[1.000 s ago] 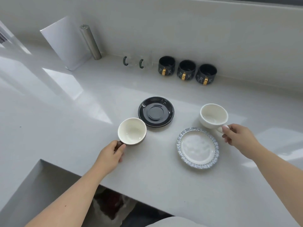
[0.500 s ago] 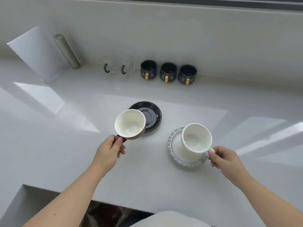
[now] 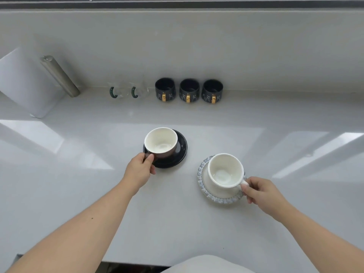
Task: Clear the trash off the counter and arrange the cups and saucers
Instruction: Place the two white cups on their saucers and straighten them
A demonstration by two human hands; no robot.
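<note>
Near the middle of the frame a brown cup [image 3: 160, 143] with a cream-white inside is held by its handle in the left hand [image 3: 138, 170], the thumb and fingers pinched shut around the handle so that it is mostly covered. The cup is seen over the left part of a black saucer [image 3: 180, 152], whose glossy rim is left showing to the right and below; whether the base is fully seated on the saucer cannot be told from this angle. To the lower right of it, a white cup [image 3: 224, 171] is gripped at its handle by the right hand [image 3: 262, 192] — the fingertips are closed on the small loop at the cup's right side. This cup is placed over a pale saucer with a blue-grey patterned rim [image 3: 201, 172], and the rim is visible to the left and beneath the cup. Both saucers lie on the light grey counter [image 3: 78, 184], near each other but not touching. Along the back wall, in the upper middle of the frame, three dark mugs with gold handles [image 3: 189, 91] are lined up side by side, handles turned to the front. Just left of them two clear glass cups with green handles [image 3: 126, 92] are set — their bodies are hard to make out against the wall. In the upper left a metal cylinder [image 3: 60, 75] is seen, appearing tilted in this wide view, beside a white sheet-like panel [image 3: 25, 83].
</note>
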